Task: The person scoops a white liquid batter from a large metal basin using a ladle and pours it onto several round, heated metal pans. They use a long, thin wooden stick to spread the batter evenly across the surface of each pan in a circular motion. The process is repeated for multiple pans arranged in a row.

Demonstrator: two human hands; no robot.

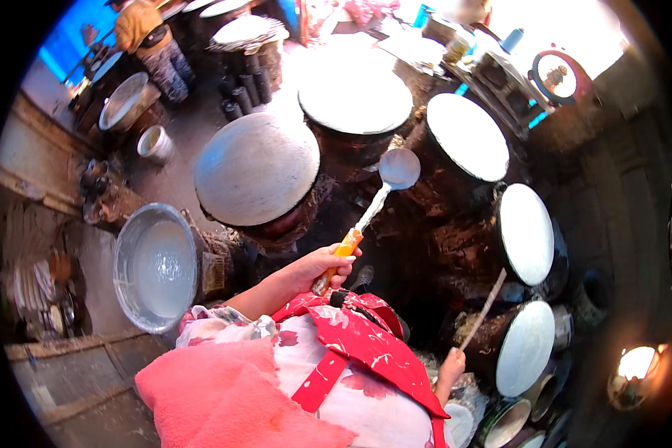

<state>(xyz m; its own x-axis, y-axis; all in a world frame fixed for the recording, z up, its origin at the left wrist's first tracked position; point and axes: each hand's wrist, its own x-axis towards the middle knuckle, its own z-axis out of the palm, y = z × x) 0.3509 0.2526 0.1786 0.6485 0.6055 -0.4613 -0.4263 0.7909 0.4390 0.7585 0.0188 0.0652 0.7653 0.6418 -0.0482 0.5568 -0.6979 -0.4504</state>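
Observation:
My left hand (331,265) grips the orange handle of a ladle (400,169), its round bowl pointing away from me and its shaft coated in white batter-like stuff. The bowl hangs between a grey round griddle (257,168) and a bright white one (355,92). Low on the right, my right hand (452,365) holds a thin wooden stick (484,308), tilted up beside the round griddles (526,235) on that side. To my left stands a wide metal basin (124,280) of white liquid (167,269).
More round griddles (467,137) on dark drum-like stoves curve around me. A white bucket (155,143) and a second basin (107,115) stand at the back left, near a person in a yellow top (140,25). A lamp or fire (637,363) glows at right.

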